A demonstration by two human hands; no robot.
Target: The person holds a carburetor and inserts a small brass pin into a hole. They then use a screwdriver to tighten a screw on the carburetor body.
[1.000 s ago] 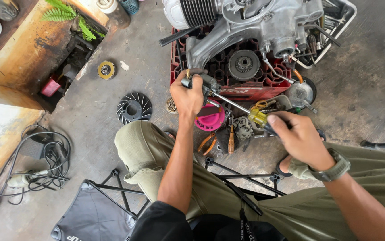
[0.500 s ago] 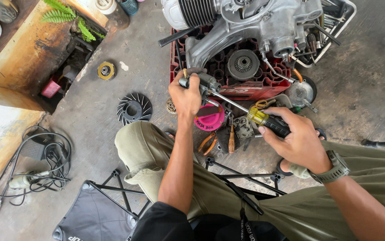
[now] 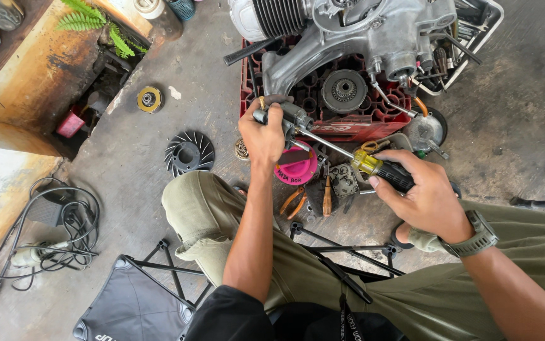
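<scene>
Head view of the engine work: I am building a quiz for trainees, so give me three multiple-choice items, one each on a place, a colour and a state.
1. Where does the black finned fan wheel lie?
A. on the concrete floor
B. in the red crate
C. on the folding stool

2. What colour is the screwdriver handle next to the shaft?
A. blue
B. yellow
C. white

3. What is the right hand doing?
A. resting open on the knee
B. gripping the screwdriver handle
C. holding pliers

Answers: 1 A, it lies flat on bare concrete left of the knee. 2 B, yellow shows ahead of the black grip. 3 B, the fingers wrap the handle while the left hand holds a small metal part.
</scene>
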